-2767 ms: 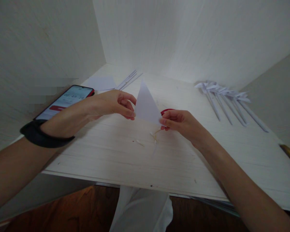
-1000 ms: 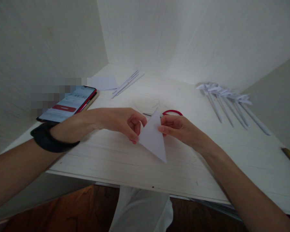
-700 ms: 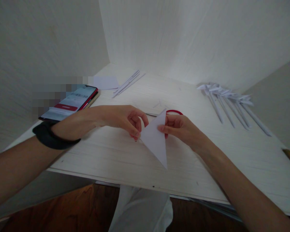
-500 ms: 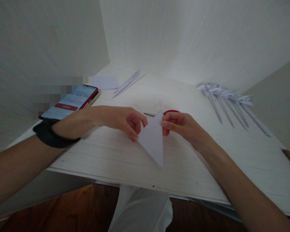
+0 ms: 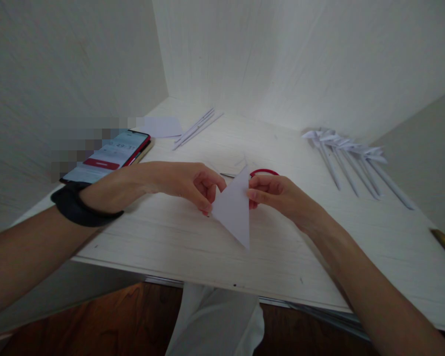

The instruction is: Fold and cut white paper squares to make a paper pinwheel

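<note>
A white piece of paper folded into a triangle [image 5: 233, 206] is held above the table between both hands. My left hand [image 5: 198, 188] pinches its left corner between thumb and fingers. On the other side, my right hand [image 5: 269, 192] grips the long right edge, thumb in front and fingertips behind the paper. Red-handled scissors [image 5: 265, 172] lie on the table just beyond, partly hidden by the paper and my right hand. Thin paper scraps [image 5: 241, 160] lie near the scissors.
A phone [image 5: 107, 155] leans at the left beside white paper sheets [image 5: 161, 127]. Several thin paper sticks [image 5: 198, 128] lie at the back. Several paper pinwheels on rolled sticks [image 5: 350, 148] are lined up at the right. A white table [image 5: 163, 242] meets walls behind and beside it.
The paper triangle and the fingers of my right hand have shifted slightly, uncovering more of the red scissor handle. Both hands keep their hold.
</note>
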`<state>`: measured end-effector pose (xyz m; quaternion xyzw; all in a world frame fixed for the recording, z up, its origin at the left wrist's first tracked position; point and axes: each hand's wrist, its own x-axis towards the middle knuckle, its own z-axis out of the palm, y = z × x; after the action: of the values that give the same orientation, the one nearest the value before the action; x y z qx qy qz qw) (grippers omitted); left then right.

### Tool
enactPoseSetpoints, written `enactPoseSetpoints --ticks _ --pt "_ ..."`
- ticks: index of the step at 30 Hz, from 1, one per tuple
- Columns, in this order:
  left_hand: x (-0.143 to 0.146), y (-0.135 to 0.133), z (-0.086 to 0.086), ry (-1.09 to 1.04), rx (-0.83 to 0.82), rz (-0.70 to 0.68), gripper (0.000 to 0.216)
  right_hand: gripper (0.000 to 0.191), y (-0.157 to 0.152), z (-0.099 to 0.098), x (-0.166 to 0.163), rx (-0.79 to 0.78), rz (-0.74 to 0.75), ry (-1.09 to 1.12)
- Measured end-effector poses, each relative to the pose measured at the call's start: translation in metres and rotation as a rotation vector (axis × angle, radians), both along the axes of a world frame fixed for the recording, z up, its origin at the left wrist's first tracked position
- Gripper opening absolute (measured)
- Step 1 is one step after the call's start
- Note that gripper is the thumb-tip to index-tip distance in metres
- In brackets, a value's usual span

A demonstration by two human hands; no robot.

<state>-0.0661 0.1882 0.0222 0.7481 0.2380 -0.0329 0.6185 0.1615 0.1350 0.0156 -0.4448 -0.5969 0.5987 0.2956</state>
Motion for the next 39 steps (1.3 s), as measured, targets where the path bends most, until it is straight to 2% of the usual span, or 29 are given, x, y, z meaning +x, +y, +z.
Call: enactPoseSetpoints --ticks 4,13,20,31,34,39 --pt "-0.001 0.0 0.001 0.011 0.006 0.023 0.019 0.026 0.0 -0.005 -0.001 -0.058 0.027 0.025" --pt "0.002 -0.001 0.004 -0.017 -0.011 0.055 0.014 0.032 0.0 -0.008 0.0 -0.08 -0.02 0.042" --pt "0.004 -0.004 0.005 0.022 0.054 0.035 0.016 0.031 0.002 -0.008 -0.001 -0.053 -0.036 0.01" --pt "0.001 -0.002 0.0 -0.007 0.037 0.03 0.016 0.038 0.001 -0.012 -0.002 0.005 -0.077 0.003" --pt "0.004 -0.003 0.0 -0.017 0.03 0.011 0.019 0.034 0.001 -0.01 -0.002 -0.015 -0.056 0.015" --pt "0.01 -0.01 -0.002 -0.059 -0.047 -0.005 0.018 0.024 0.001 -0.005 -0.003 0.037 -0.045 0.028"
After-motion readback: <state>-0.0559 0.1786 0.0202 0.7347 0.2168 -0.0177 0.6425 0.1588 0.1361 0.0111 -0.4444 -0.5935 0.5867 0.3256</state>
